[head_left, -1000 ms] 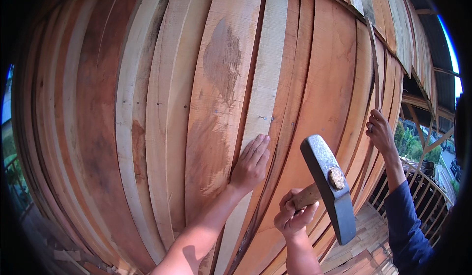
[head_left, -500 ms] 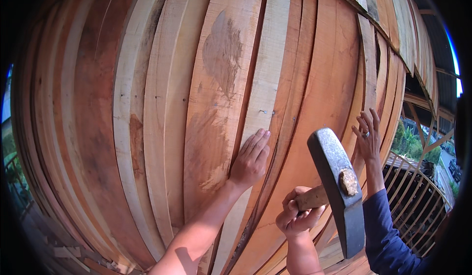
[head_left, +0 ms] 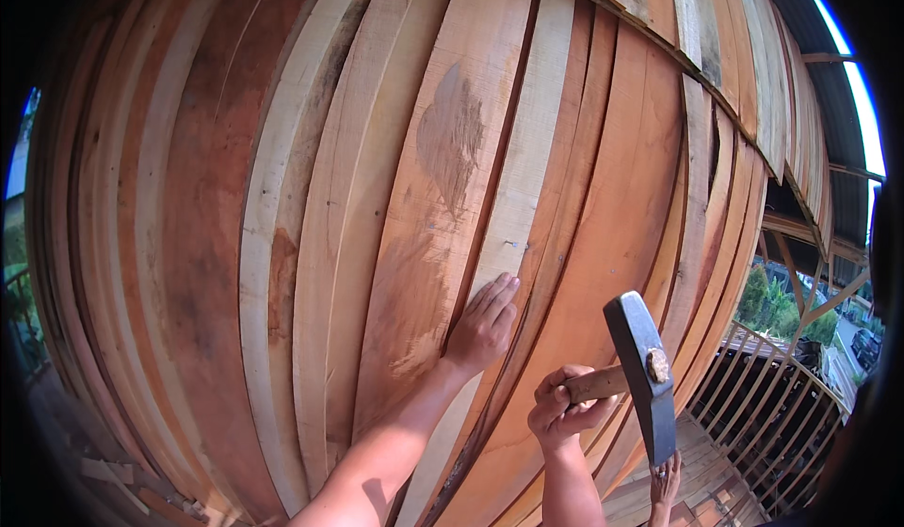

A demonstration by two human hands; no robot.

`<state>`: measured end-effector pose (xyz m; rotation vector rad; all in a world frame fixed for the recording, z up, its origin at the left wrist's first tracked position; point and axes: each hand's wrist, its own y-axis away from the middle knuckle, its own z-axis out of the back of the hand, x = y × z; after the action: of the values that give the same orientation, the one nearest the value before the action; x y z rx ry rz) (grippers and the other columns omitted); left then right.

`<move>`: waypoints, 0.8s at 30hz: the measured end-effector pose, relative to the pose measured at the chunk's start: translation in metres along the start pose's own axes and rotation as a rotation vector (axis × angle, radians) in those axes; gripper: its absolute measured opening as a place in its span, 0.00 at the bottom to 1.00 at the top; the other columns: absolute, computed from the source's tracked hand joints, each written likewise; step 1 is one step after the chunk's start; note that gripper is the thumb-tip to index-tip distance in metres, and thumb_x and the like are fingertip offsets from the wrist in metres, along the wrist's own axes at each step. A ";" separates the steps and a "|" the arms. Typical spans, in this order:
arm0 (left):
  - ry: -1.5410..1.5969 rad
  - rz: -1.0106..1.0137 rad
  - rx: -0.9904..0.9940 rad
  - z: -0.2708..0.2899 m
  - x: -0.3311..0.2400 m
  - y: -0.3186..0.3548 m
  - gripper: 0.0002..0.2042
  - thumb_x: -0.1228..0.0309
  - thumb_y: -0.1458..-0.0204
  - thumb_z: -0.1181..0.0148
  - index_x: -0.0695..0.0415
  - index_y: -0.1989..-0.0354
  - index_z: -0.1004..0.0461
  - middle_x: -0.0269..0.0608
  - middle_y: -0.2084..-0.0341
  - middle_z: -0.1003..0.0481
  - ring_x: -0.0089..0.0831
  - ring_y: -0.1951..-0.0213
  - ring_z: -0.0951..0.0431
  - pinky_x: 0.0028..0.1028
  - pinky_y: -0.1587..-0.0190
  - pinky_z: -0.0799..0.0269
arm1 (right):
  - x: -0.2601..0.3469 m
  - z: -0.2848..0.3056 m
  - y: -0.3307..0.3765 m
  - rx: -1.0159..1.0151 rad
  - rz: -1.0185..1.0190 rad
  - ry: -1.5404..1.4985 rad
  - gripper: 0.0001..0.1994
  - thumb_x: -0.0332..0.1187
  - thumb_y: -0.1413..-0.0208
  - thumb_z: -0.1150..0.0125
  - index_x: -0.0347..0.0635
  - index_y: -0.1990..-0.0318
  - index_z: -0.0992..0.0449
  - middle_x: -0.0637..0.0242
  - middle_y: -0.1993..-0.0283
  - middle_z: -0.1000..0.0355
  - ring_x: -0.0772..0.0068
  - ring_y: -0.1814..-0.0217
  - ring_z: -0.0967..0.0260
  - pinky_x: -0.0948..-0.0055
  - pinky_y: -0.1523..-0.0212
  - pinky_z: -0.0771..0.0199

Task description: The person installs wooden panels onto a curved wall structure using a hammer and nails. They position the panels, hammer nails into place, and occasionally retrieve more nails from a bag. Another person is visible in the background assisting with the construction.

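My left hand (head_left: 482, 324) lies against a narrow pale board (head_left: 541, 103) of the plank wall, fingers stretched out and close together. Just above its fingertips a thin nail (head_left: 511, 243) sticks out of the board. To the right, away from the wall, my right hand (head_left: 565, 405) is closed round the wooden handle of a hammer (head_left: 648, 400). Its dark metal head tilts, with the handle's end showing through the eye. Another person's hand (head_left: 665, 480) is raised at the lower right, partly behind the hammer head.
Upright reddish and pale planks (head_left: 640, 178) fill most of the view, with an overlapping upper row at the right. Beyond the wall's right end stands a slatted wooden railing (head_left: 782, 414). Wood offcuts (head_left: 108, 470) lie at the lower left.
The other person's hand has left the wall and dropped to the lower right. The view has shifted, and the hammer head appears lower. My left hand stays on the pale board.
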<state>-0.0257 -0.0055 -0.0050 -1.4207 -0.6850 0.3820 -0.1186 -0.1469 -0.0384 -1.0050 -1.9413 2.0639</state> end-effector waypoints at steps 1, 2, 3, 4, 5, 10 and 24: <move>0.004 -0.001 -0.004 -0.001 -0.001 -0.002 0.05 0.82 0.48 0.48 0.66 0.63 0.30 0.52 0.46 0.30 0.46 0.39 0.34 0.41 0.37 0.37 | 0.000 -0.002 -0.005 -0.005 0.034 -0.039 0.37 0.24 0.38 0.56 0.54 0.29 0.71 0.59 0.69 0.37 0.74 0.81 0.41 0.74 0.81 0.36; 0.008 -0.004 -0.017 -0.003 -0.002 -0.006 0.05 0.82 0.48 0.48 0.66 0.64 0.30 0.52 0.46 0.31 0.47 0.39 0.34 0.41 0.36 0.37 | -0.010 -0.002 -0.004 0.069 0.018 0.041 0.37 0.23 0.38 0.55 0.54 0.29 0.71 0.58 0.68 0.37 0.74 0.81 0.41 0.74 0.82 0.36; 0.017 -0.006 -0.026 -0.004 -0.003 -0.011 0.04 0.81 0.48 0.49 0.66 0.65 0.30 0.53 0.45 0.31 0.47 0.38 0.34 0.42 0.36 0.37 | -0.021 -0.001 0.000 0.192 -0.035 0.186 0.38 0.23 0.39 0.54 0.53 0.29 0.71 0.57 0.67 0.36 0.74 0.81 0.40 0.74 0.82 0.36; 0.023 0.007 -0.003 -0.006 -0.004 -0.003 0.03 0.80 0.48 0.49 0.66 0.66 0.31 0.54 0.44 0.32 0.47 0.38 0.35 0.42 0.36 0.38 | -0.028 -0.011 0.002 0.330 -0.131 0.330 0.39 0.22 0.39 0.54 0.53 0.29 0.71 0.56 0.65 0.36 0.73 0.81 0.40 0.74 0.82 0.36; -0.008 0.017 0.056 0.002 0.005 0.006 0.03 0.81 0.49 0.49 0.65 0.67 0.31 0.53 0.45 0.31 0.47 0.38 0.34 0.42 0.36 0.37 | -0.027 -0.029 -0.006 0.502 -0.228 0.441 0.39 0.22 0.40 0.53 0.51 0.29 0.71 0.55 0.64 0.35 0.73 0.80 0.39 0.74 0.81 0.35; 0.003 -0.011 -0.001 -0.001 0.008 -0.002 0.02 0.82 0.50 0.48 0.65 0.68 0.31 0.53 0.45 0.31 0.47 0.38 0.34 0.41 0.36 0.37 | -0.002 -0.001 -0.007 0.099 -0.186 0.132 0.30 0.24 0.37 0.56 0.43 0.30 0.59 0.58 0.66 0.33 0.75 0.80 0.39 0.75 0.80 0.33; 0.011 0.007 -0.020 0.002 0.001 0.001 0.02 0.81 0.50 0.47 0.65 0.69 0.31 0.53 0.47 0.30 0.47 0.39 0.33 0.41 0.37 0.36 | 0.001 -0.003 0.002 0.000 -0.084 0.064 0.33 0.27 0.35 0.57 0.45 0.28 0.67 0.62 0.73 0.33 0.78 0.82 0.42 0.79 0.84 0.39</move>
<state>-0.0256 -0.0034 -0.0060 -1.4438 -0.6764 0.3732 -0.1175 -0.1443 -0.0409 -0.9599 -1.9179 1.9631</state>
